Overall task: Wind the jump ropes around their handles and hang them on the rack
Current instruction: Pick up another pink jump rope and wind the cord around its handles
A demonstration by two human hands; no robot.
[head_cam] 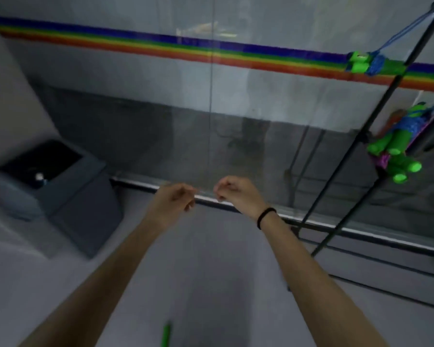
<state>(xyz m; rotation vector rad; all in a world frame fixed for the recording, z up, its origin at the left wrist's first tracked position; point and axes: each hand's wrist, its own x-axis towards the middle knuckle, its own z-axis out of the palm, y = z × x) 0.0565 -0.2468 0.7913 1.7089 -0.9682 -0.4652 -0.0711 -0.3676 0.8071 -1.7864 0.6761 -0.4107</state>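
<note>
A black metal rack [376, 113] stands at the right. One wound jump rope [368, 63], green handles wrapped in blue cord, hangs from its top by a blue loop. Lower down hang more wound jump ropes [396, 146] with green handles and blue and purple cord. A green handle [166, 334] lies on the floor at the bottom edge, mostly cut off. My left hand [176, 199] and my right hand [233, 194] are held out in front, close together, fingers curled, with nothing visible in them. The picture is blurred.
A grey bin [60, 194] with a dark opening stands on the floor at the left. A glass wall [211, 108] with a rainbow stripe [161, 47] runs ahead, with a metal rail [311, 224] at its foot. The floor is grey.
</note>
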